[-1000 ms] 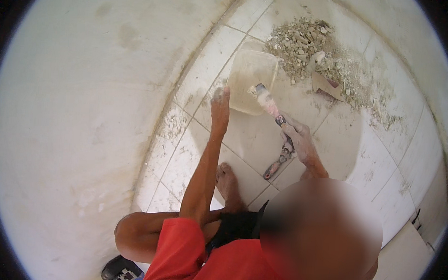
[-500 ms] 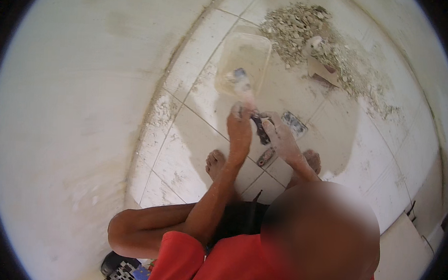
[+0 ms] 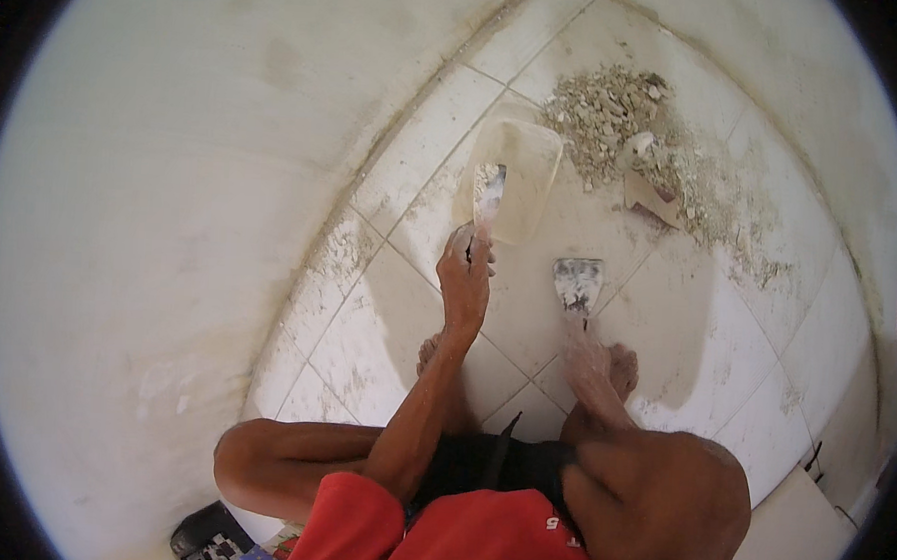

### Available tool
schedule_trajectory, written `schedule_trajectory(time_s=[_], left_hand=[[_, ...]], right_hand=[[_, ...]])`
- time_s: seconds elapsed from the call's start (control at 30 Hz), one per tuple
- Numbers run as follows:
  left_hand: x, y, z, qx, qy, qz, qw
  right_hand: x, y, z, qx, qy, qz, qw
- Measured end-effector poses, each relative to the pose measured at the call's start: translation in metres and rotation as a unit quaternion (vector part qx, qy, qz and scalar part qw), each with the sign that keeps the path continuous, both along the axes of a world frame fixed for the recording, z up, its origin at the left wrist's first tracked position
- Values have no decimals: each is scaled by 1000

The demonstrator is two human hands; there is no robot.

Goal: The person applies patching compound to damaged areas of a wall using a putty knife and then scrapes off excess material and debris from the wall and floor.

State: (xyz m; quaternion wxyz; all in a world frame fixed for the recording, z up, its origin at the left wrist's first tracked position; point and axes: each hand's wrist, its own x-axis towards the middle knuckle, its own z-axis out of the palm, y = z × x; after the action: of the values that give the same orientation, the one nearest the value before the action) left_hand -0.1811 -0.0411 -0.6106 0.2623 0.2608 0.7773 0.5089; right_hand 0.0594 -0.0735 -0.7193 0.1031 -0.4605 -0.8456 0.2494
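My left hand [image 3: 465, 281] is closed around the handle of a narrow putty knife [image 3: 488, 190]. Its blade points away from me and carries some whitish paste. Behind that blade stands a translucent plastic tub [image 3: 540, 189], overlapped in this view by the tool. Close to my right foot, my right hand [image 3: 583, 354] grips a wider putty knife [image 3: 578, 281], whose metal blade is smeared with white and dark patches. That hand is slightly blurred, and its fingers hide the handle.
A heap of broken plaster rubble [image 3: 605, 127] spreads over the tiled floor [image 3: 509, 373] beyond the tub. A torn cardboard piece [image 3: 652, 201] lies at its near edge. The pale wall [image 3: 171, 218] rises on my left. A dark, checkered item [image 3: 219, 548] sits behind my left knee.
My right hand has left the narrow putty knife and taken hold of the wider one that lay on the floor. My left hand keeps the narrow one. The head view has shifted.
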Motion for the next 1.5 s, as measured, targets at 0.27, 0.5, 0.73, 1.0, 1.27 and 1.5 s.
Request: schedule_trajectory(time_s=[0.27, 0.5, 0.73, 1.0, 1.27, 1.5], left_hand=[[-8, 6, 23, -22, -15, -34, 999], [-3, 8, 42, -35, -45, -71, 996], [-5, 7, 45, 1, -63, -86, 994], [-18, 4, 46, -15, -97, -88, 991], [-14, 5, 35, 7, -163, -86, 983], [-24, -7, 14, -107, -20, -55, 993]], right_hand=[[-18, 90, 136, -51, 142, -32, 988], [-46, 157, 150, 84, 122, 105, 983], [-54, 165, 142, 126, 103, 139, 977], [-41, 161, 161, 94, 3, 168, 981], [-36, 163, 143, -2, 145, 129, 981], [-57, 170, 140, -475, 217, 59, 851]])
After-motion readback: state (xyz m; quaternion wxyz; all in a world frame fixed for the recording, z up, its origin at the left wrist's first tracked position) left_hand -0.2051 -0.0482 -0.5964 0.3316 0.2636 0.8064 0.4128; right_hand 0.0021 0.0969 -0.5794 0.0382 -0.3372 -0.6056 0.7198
